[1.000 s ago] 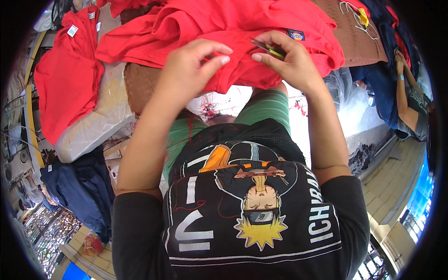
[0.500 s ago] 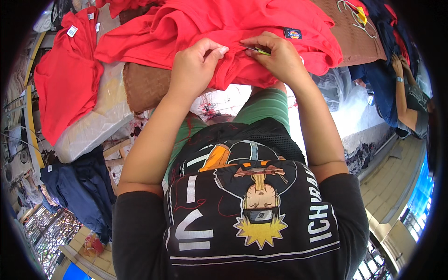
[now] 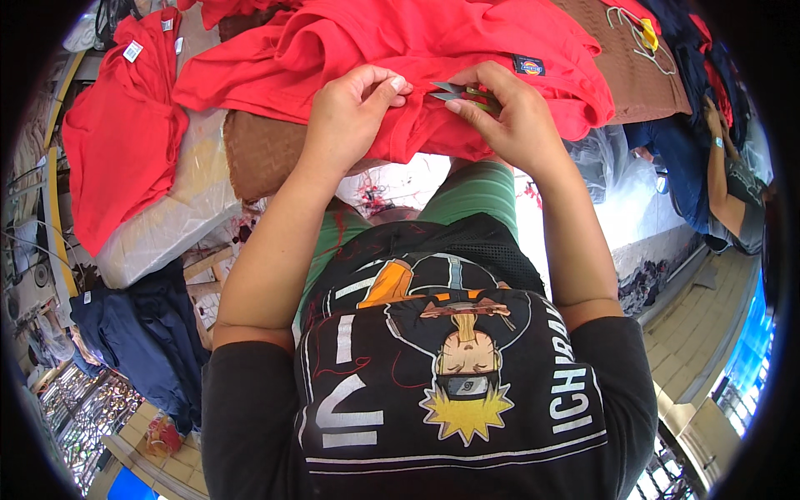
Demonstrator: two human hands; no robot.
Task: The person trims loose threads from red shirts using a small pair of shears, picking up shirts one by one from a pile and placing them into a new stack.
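Note:
A red garment [image 3: 375, 42] with a dark label near its right end is bunched across the brown cushioned surface in front of me. Over its near part, my left hand [image 3: 346, 112] is closed, thumb and forefinger pinching at the red cloth; whether a thread is also caught there is too small to tell. My right hand [image 3: 525, 121] is wrapped around small thread snips [image 3: 455, 88] with greenish-yellow handles. Their two blades stand apart, pointing left toward the left fingertips, just over the cloth.
More red clothing [image 3: 125, 150] with white tags lies on a plastic-wrapped pad [image 3: 196, 204] at the left. A dark navy garment [image 3: 142, 333] hangs below it. Cord with a yellow piece [image 3: 647, 33] rests at the far right. Beyond, another person [image 3: 733, 200] handles dark clothing.
The snips' blades, close together before, have spread apart, and my right thumb and fingers have loosened around them. My left hand keeps its pinch almost in the same place.

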